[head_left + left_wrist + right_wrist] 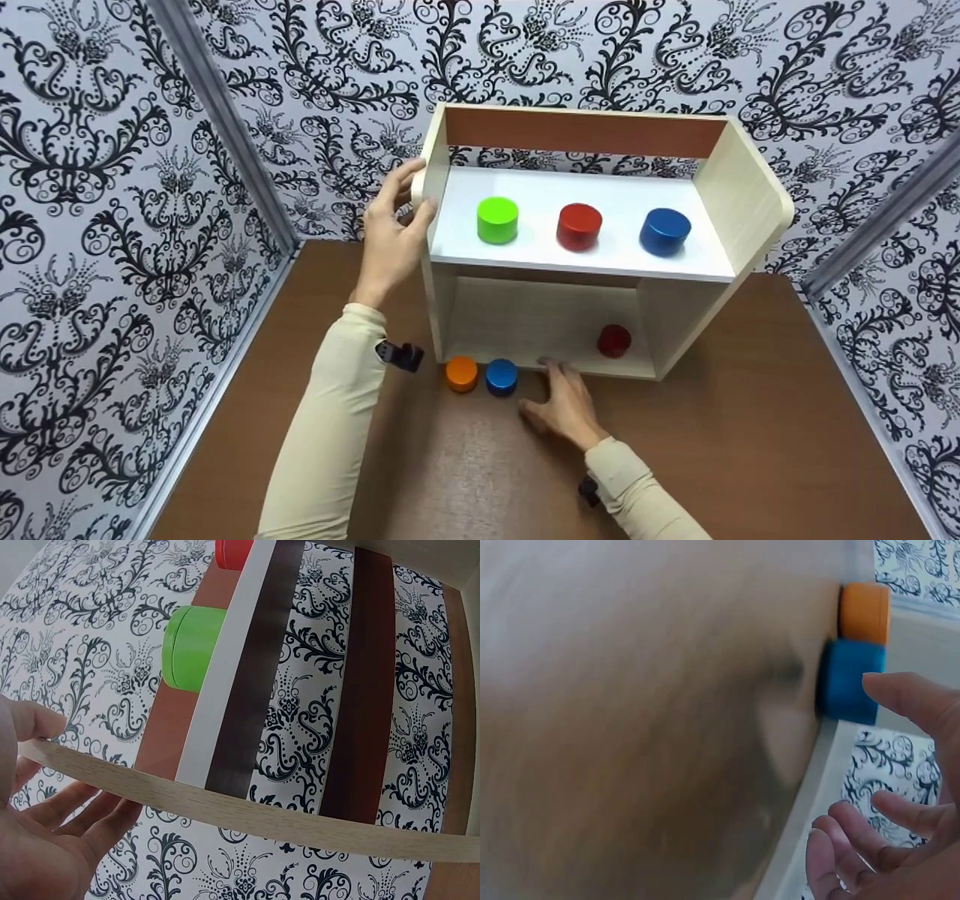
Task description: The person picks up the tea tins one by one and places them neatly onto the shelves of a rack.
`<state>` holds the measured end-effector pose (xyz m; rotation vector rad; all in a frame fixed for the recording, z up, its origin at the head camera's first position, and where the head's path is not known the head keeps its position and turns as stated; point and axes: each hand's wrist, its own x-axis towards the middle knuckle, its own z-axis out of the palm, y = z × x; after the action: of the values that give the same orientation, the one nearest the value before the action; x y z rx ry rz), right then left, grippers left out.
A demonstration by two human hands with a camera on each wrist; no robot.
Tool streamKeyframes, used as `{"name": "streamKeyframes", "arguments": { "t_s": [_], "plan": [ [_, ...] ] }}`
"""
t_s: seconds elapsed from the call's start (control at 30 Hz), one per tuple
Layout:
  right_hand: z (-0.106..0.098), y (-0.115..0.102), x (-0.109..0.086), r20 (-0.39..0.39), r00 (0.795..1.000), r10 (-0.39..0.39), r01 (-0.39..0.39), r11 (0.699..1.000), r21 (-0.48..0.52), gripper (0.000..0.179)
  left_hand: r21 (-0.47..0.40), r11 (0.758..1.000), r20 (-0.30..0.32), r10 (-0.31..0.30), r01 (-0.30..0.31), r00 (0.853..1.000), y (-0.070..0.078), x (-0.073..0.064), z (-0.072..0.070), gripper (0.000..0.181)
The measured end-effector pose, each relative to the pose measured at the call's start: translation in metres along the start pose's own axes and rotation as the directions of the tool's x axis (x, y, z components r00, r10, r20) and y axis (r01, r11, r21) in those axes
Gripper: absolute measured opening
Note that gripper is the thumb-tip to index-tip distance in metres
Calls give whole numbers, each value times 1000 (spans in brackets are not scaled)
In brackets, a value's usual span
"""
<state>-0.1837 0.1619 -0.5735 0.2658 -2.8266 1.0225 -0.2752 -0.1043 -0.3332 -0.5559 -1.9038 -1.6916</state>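
My left hand [396,232] grips the left side panel [142,786] of a small two-level wooden shelf, thumb on one face and fingers on the other. Low at the front, my right hand [564,405] has its thumb and fingers spread, fingertips at the front edge of the bottom board [525,319]. Just left of it, a blue cylinder [501,377] stands on the table beside an orange cylinder [461,373]. In the right wrist view the thumb [911,697] overlaps the blue one. A dark red cylinder [614,341] sits inside the lower level, towards the right.
On the white upper board [540,187] stand a green cylinder [497,220], a red cylinder [578,226] and another blue cylinder [664,232]. The shelf's right side panel [742,195] rises beside them. Patterned walls [112,187] enclose the brown table [765,420] at the back and sides.
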Motion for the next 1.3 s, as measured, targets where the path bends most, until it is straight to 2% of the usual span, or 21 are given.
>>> {"name": "streamKeyframes", "arguments": {
  "t_s": [0.2,0.43,0.7,0.9,1.07,1.3],
  "plan": [
    [16,-5,1,45,999,10,-11,1000,3,76,9,1000,-2,4,-4,1000,1,1,1,46],
    [33,-8,6,-1,1000,-22,22,1000,-21,79,25,1000,-10,4,-4,1000,0,1,1,45],
    [47,-15,12,-54,997,-59,59,998,-2,81,26,1000,-6,2,-2,1000,1,0,1,46],
    [53,-20,15,-83,995,-64,65,998,18,79,12,1000,-3,-11,11,1000,2,0,1,46],
    [59,-21,17,-102,992,-73,72,997,-12,75,2,1000,1,-25,25,1000,2,0,1,46],
    [59,-22,16,-103,990,-93,89,995,-34,68,12,1000,-5,-8,9,1000,0,0,0,46]
  ]
}}
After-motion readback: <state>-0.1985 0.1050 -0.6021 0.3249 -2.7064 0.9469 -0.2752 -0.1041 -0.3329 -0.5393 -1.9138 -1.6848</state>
